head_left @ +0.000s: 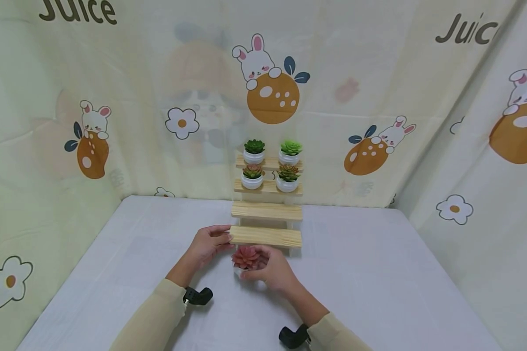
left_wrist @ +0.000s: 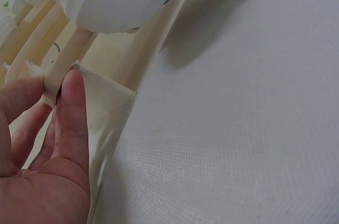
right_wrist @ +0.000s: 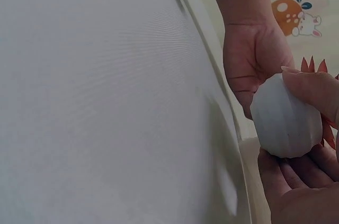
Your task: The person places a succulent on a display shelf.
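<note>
My right hand (head_left: 275, 270) grips a white pot with a red succulent (head_left: 245, 257), held in front of the lowest step of a wooden tiered stand (head_left: 265, 236). In the right wrist view the ribbed white pot (right_wrist: 286, 121) sits between thumb and fingers, its red leaf tips showing behind. My left hand (head_left: 208, 244) pinches the left end of the lowest step. The left wrist view shows thumb and fingers on that board end (left_wrist: 61, 70). Two green succulents (head_left: 254, 152) stand on the top step, and two reddish-green ones (head_left: 252, 177) on the step below.
The stand is on a white-covered table (head_left: 355, 273). A cream curtain (head_left: 325, 97) printed with rabbits and flowers hangs behind and at both sides. Each wrist wears a black camera mount (head_left: 197, 296), and the sleeves (head_left: 151, 312) are beige.
</note>
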A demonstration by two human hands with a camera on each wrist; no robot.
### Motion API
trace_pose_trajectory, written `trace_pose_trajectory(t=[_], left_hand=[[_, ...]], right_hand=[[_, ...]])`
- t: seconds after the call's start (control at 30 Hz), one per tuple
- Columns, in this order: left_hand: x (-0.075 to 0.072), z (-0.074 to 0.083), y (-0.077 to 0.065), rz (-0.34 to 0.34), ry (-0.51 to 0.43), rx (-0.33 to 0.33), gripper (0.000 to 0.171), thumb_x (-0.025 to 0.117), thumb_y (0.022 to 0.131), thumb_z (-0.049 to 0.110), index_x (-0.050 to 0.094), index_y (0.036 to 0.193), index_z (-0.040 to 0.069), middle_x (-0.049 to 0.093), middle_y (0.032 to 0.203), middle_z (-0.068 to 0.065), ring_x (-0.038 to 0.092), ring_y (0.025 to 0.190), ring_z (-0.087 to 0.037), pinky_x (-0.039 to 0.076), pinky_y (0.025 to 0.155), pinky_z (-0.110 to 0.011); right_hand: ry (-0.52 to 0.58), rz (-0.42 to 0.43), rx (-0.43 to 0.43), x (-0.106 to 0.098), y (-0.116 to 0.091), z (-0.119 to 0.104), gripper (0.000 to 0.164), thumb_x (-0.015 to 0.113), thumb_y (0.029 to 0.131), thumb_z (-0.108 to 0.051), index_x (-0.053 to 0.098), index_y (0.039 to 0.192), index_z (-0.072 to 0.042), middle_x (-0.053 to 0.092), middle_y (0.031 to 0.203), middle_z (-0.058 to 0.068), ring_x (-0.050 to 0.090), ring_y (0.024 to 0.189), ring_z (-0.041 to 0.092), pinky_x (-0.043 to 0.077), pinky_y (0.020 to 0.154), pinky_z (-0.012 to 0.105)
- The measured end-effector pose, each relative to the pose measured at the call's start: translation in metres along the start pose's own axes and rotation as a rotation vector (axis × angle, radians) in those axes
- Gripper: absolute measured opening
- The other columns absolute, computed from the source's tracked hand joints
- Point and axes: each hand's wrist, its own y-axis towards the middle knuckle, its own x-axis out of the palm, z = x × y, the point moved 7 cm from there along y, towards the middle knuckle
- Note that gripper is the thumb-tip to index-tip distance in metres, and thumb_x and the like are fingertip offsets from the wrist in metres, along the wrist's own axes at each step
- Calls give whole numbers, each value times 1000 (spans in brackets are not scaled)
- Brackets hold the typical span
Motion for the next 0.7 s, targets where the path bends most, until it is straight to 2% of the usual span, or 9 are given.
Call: trace_pose_trajectory(t=[0.23, 0.43, 0.7], left_hand=[[0, 1, 0, -2, 6, 0, 42, 64, 97, -4, 57, 138, -8, 69, 120, -19, 70, 90, -14, 66, 83, -28], [0, 2, 0, 7, 18, -6, 41, 65, 97, -3, 59, 137, -7, 70, 122, -20, 71, 91, -16, 66, 87, -33], [0, 1, 2, -13, 15, 1, 41, 63, 97, -4, 58, 138, -7, 70, 120, -18, 71, 93, -16, 65, 88, -33]], right_hand=[[-12, 18, -15, -5, 4, -6, 63, 90, 74, -2, 63, 131, 0, 69, 130, 16, 69, 108, 14, 58, 90, 17], [-53, 53, -23, -11, 9, -14, 63, 92, 75, -9, 65, 131, -5, 69, 129, 11, 68, 106, 14, 59, 89, 18], [-69, 90, -41, -20, 19, -23, 65, 92, 76, -13, 64, 134, -6, 70, 131, 11, 68, 114, 19, 60, 98, 25]])
